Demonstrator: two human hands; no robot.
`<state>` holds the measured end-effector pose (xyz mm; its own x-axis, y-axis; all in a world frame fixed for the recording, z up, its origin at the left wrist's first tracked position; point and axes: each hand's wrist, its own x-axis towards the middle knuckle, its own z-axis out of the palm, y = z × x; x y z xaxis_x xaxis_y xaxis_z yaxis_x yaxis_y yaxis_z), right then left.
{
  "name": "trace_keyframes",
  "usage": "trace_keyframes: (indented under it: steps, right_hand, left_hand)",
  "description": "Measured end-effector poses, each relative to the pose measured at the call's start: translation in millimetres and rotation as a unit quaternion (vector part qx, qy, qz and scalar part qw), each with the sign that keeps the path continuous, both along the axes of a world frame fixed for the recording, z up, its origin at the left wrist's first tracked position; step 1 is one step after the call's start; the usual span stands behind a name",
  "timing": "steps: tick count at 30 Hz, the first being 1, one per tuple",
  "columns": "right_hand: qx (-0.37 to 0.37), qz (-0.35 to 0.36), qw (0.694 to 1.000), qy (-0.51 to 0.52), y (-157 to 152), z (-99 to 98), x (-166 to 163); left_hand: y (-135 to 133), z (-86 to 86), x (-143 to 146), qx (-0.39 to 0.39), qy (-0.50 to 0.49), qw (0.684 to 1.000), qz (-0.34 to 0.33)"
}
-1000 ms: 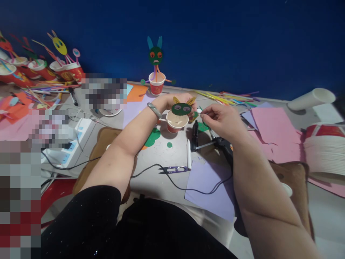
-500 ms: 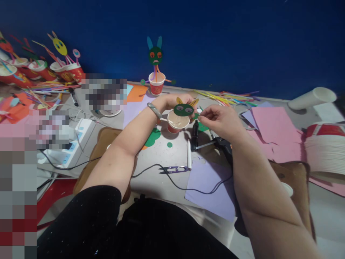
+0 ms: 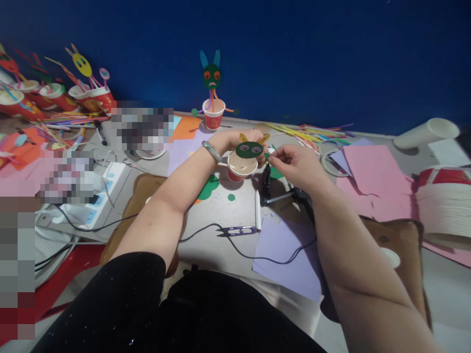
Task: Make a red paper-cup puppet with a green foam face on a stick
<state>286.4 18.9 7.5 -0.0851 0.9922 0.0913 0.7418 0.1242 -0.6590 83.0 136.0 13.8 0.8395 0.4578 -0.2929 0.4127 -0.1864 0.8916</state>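
Head view: the right hand (image 3: pixel 296 163) pinches a green paper piece (image 3: pixel 267 156) just right of the cup (image 3: pixel 241 172), short of the table's (image 3: pixel 206 215) far edge; the left hand (image 3: pixel 246 138) curls behind, grip hidden from me.

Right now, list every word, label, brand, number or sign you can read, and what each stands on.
No text is readable.
Red cup between the forearms: nothing legible.
Red cup under the blue-eared figure: gold marking, too small and blurred to read.
Red cups at far left: gold marks, too blurred to read.
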Motion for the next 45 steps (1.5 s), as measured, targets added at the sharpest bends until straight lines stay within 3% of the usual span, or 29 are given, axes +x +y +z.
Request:
trace_keyframes:
  steps: [6,13,34,45]
  right_hand:
    - [0.007,0.003,1.000,-0.003,0.4,-2.2,-1.5]
    - [0.016,0.009,1.000,-0.012,3.7,-8.1,2.2]
    - [0.022,-0.003,0.998,-0.057,-1.8,-3.9,-0.6]
    - [0.000,0.001,0.995,-0.103,-8.6,12.3,5.8]
  left_hand:
    - [-5.9,10.7,-0.7,0.026,0.016,1.000,0.006]
    - [-11.3,10.7,2.4,0.009,0.012,0.999,0.051]
    - [-4.2,6.5,-1.8,0.016,-0.004,1.000,-0.005]
    - [13.4,-6.5,-6.6,-0.092,-0.048,0.994,-0.028]
